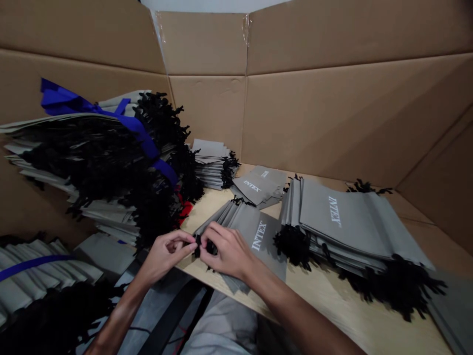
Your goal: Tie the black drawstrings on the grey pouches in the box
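Note:
In front of me lies a fanned stack of grey INTEX pouches with black drawstrings along its left edge. My left hand pinches at a black drawstring, thumb and forefinger pressed together at the stack's left corner. Close beside it, my right hand has its fingertips closed on the same black cord, with the palm over the pouches. The fingers partly hide the cord, so its knot or loop cannot be made out.
A taller pile of grey pouches stands on the right of the wooden table. Loose INTEX pouches and a neat stack lie behind. At left, a big bundle is tied with blue ribbon. Cardboard walls enclose the table.

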The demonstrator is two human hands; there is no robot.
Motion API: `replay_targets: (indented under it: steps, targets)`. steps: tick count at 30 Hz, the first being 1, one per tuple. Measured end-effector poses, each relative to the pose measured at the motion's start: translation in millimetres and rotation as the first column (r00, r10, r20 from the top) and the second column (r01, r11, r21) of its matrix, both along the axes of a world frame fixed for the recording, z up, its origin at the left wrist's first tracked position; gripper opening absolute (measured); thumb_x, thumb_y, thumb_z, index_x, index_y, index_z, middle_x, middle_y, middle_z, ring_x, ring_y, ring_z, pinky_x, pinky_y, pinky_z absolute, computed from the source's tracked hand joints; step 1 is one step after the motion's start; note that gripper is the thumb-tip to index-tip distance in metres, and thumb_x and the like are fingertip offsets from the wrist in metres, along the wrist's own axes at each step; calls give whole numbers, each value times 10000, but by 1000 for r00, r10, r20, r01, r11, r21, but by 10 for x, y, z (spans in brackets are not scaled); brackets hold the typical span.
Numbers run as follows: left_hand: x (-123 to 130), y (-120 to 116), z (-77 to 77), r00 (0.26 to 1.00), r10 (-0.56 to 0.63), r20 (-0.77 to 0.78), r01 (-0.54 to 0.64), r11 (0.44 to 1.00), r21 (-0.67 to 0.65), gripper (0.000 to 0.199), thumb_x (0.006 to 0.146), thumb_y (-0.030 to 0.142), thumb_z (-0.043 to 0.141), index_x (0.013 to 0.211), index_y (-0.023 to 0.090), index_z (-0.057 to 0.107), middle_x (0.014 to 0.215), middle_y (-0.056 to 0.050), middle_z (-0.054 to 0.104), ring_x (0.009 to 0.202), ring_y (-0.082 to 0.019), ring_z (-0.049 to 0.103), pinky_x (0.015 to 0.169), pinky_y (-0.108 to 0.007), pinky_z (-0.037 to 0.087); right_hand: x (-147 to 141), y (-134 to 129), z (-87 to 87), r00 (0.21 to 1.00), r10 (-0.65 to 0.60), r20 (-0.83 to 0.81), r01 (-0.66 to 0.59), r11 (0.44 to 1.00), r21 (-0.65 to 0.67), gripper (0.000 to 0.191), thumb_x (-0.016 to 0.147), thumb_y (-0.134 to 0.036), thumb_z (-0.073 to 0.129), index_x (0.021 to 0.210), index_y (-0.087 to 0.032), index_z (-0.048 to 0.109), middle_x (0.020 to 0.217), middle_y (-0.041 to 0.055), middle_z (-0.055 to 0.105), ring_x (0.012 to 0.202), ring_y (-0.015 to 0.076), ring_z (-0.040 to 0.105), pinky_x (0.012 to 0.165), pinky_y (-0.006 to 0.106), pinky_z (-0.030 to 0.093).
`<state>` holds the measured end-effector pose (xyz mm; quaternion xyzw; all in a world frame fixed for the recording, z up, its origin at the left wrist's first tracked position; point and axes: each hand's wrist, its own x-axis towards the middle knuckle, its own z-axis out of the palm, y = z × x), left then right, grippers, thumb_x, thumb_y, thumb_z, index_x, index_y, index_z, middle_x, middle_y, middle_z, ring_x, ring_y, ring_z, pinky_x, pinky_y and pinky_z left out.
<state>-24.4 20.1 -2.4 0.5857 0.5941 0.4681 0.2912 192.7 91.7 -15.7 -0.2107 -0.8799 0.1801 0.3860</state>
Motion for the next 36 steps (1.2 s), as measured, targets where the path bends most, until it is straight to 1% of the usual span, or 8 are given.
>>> replay_targets:
  steps: [4,9,11,14,17,22,32,36]
  targets:
    - [8,-1,0,998,-14,60,13,1000,16,339,826,490,868,959,179,845,872,-85,820,723,-213,731,613,-257,544,-7,1,4,1000,-11,-12,11,1000,-25,70,959,-211,686,1003,-260,662,978,-7,708,759,151,635,668,272,389]
    - [13,-20,0,998,-31,60,32,999,-5,378,865,504,848,1037,170,884,518,27,631,416,-116,483,404,-209,365,-4,-3,22,999,-4,-32,2,999,-52,120,966,-203,691,1072,-258,677,1033,-2,736,826,159,687,710,264,446]
    - [8,-19,1,998,-33,47,33,999,-4,381,855,498,859,1053,175,899,529,19,661,396,-105,455,380,-202,341,-1,-2,23,999,-6,-34,4,999,-45,124,967,-206,689,1080,-256,682,1039,-3,740,830,158,695,712,262,456]
    - [-12,1,-10,999,-23,24,22,1000,16,356,811,492,895,1003,194,919,838,-84,856,585,-172,678,490,-226,513,2,1,21,999,-12,-43,11,1000,-21,117,969,-217,689,1082,-247,693,1029,-3,740,819,155,699,702,258,463]
    - [-46,25,-47,1000,-2,5,2,1000,24,347,789,499,908,962,199,929,999,-127,891,807,-247,793,668,-271,617,4,1,11,999,-14,-51,14,1000,5,108,980,-226,685,1085,-240,707,1020,-3,743,783,146,691,685,254,465]
    - [-96,34,-117,999,27,-22,-27,1000,-4,352,802,505,898,949,188,933,902,-131,893,678,-221,765,585,-255,567,-5,3,-32,998,-20,-54,24,997,74,114,1007,-256,657,1094,-236,728,1013,10,759,783,153,706,661,257,465]
    - [-80,55,-114,1000,-22,2,22,1000,-18,244,794,444,872,873,221,932,926,-113,900,843,-274,821,761,-306,615,-37,-15,-47,995,-10,-104,21,994,108,81,960,-228,668,1018,-220,724,935,0,744,737,146,681,626,259,440]
    - [-56,37,-148,1000,-17,12,17,1000,-19,201,786,413,873,835,225,926,879,-97,892,812,-260,799,769,-307,592,-46,-25,-46,994,32,-102,-25,997,71,103,919,-193,664,1006,-217,712,930,-3,717,690,132,630,618,253,431]
